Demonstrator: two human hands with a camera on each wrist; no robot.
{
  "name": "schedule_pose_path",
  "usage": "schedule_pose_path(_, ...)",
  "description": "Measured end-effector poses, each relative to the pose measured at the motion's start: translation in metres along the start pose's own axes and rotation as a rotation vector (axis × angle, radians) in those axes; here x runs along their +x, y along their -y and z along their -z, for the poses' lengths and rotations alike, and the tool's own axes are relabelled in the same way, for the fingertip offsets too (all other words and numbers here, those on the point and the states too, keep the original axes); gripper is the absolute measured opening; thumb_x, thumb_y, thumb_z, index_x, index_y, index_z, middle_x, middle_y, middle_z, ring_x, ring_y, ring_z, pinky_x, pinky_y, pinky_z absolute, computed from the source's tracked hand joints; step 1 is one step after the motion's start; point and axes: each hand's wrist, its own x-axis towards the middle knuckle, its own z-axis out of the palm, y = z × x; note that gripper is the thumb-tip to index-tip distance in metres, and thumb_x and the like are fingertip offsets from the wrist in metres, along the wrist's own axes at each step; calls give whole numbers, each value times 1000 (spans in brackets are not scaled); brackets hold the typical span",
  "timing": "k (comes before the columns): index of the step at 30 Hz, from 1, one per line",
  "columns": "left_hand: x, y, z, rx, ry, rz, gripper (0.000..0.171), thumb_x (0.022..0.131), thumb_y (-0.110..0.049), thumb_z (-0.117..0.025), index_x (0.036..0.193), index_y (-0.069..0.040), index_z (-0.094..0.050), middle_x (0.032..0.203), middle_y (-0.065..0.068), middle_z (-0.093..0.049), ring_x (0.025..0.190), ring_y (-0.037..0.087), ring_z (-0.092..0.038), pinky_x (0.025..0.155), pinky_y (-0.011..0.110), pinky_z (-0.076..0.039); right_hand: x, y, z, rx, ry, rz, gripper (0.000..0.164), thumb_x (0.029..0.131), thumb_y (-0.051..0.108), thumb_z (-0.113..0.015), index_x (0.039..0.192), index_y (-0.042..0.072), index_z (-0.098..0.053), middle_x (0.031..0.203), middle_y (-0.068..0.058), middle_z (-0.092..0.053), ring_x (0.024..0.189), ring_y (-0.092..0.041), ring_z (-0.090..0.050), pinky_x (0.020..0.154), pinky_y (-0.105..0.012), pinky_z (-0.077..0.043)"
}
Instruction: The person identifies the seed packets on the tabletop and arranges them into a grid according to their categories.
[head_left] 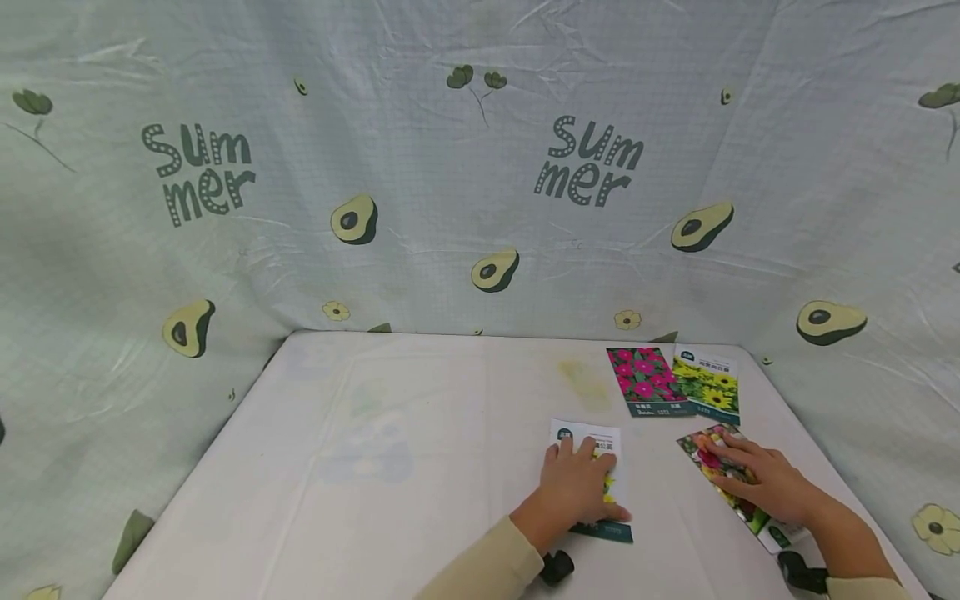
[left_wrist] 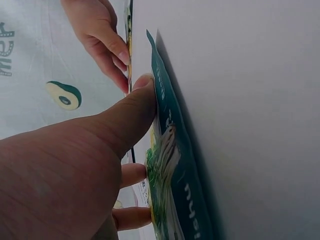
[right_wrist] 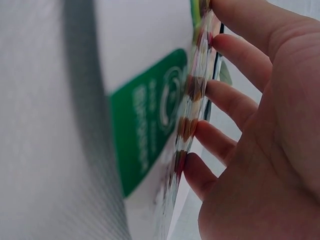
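My left hand (head_left: 573,487) rests on a white seed packet (head_left: 600,433) with yellow flowers and a dark teal bottom strip, near the table's front. The left wrist view shows the thumb and fingers spread on the packet's face, its teal edge (left_wrist: 172,110) curling up a little. To the right, my right hand (head_left: 780,487) lies with spread fingers across a seed packet (head_left: 697,442) of red, pink and orange flowers, set at a slant and partly covered. In the right wrist view several fingertips touch this packet's shiny face, beside a green label (right_wrist: 147,125).
At the table's back right lie a pink-flower packet (head_left: 647,379) and a yellow-flower packet (head_left: 712,387), their edges overlapping. A white cloth covers the table (head_left: 300,467). Behind hangs an avocado-print sheet (head_left: 420,167). Black devices (head_left: 557,568) sit at both wrists.
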Motion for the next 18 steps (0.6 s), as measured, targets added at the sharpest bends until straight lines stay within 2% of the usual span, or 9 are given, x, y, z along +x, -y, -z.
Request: schedule_pose_path(18,-9,12,4,-19,7,-8,78,77,-80,-68,145,-46,-51,141,-9,-50,134,23,-42,113,45,-38,1,0,0,15,17,-27,72,97,50,-65,149,2,-50,156,-35,-30,126,-62,-35,90,-78,-39)
